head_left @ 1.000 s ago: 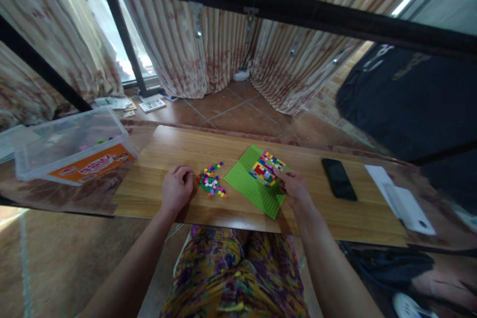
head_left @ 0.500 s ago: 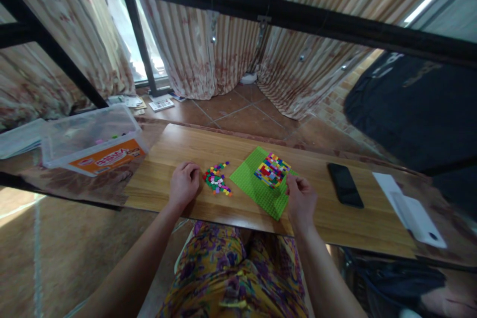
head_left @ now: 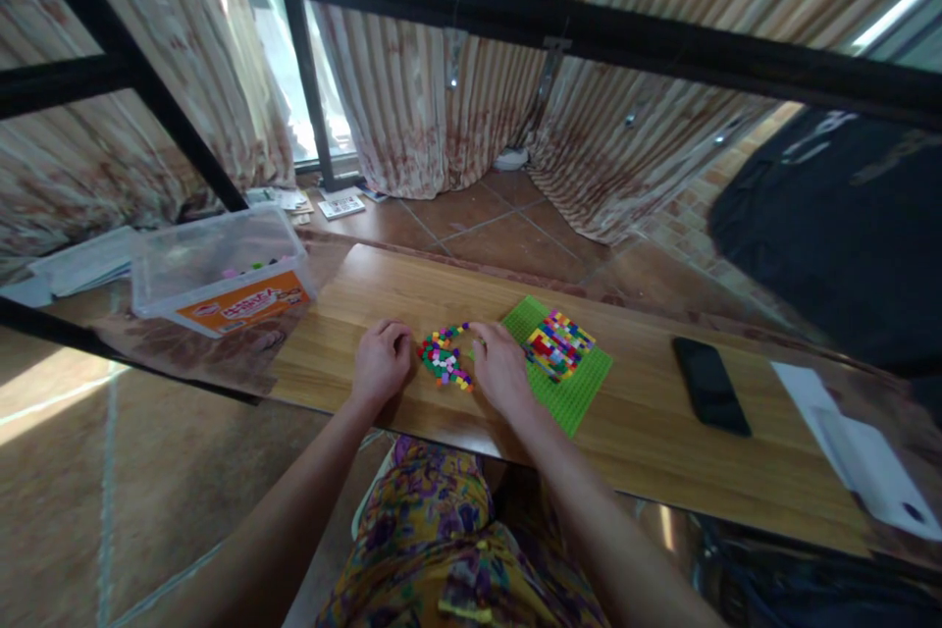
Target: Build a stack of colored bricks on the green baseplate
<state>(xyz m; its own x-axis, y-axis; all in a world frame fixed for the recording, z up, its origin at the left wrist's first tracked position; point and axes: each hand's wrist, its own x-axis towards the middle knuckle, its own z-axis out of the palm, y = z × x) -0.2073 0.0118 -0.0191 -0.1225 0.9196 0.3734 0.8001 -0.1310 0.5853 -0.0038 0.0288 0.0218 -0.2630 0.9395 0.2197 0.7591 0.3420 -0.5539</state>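
A loose pile of small coloured bricks (head_left: 445, 360) lies on the wooden board between my two hands. My left hand (head_left: 383, 360) rests on the board just left of the pile, its fingers curled in; whatever may be inside them is hidden. At the pile's right edge is my right hand (head_left: 501, 365), with thumb and forefinger apart and pointing toward the bricks. My right wrist and hand cover the left part of a green studded baseplate (head_left: 578, 402). On that plate sits a block of many-coloured bricks (head_left: 560, 343) fitted close together.
A clear plastic box (head_left: 221, 260) with an orange label and some bricks inside stands to the left. On the right of the wooden board (head_left: 648, 451) lie a black phone (head_left: 710, 385) and a white flat object (head_left: 861, 451). A dark metal bar (head_left: 471, 5) crosses beyond.
My right hand has moved left, from the brick block on the baseplate to the loose pile. My left hand stays beside the pile. The whole view has shifted slightly.
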